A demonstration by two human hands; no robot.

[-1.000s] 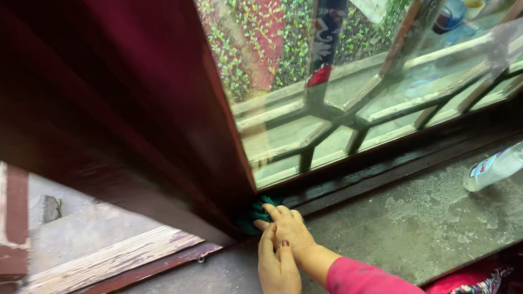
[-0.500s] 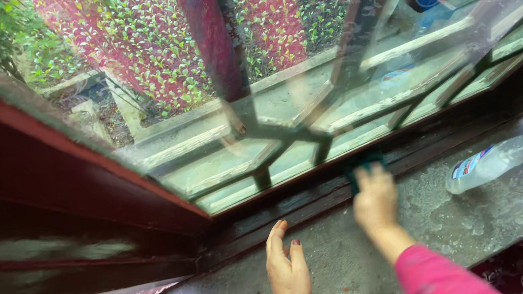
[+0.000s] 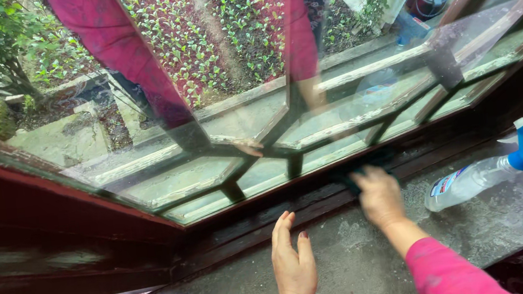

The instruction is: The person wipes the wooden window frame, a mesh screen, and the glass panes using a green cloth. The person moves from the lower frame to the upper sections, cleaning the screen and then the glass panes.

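Wiping step in hand: right hand [image 3: 380,196], blurred, pressed dark green cloth [image 3: 359,170] into window track [image 3: 319,194] below glass pane [image 3: 239,123]. Left hand [image 3: 293,265] flat on sill [image 3: 354,268], fingers together, holding nothing. Next move likely called for firm, even pressure along groove. Sill rough, mottled stone; frame dark glossy wood; clear spray bottle [image 3: 490,170], blue trigger head, lay on side.
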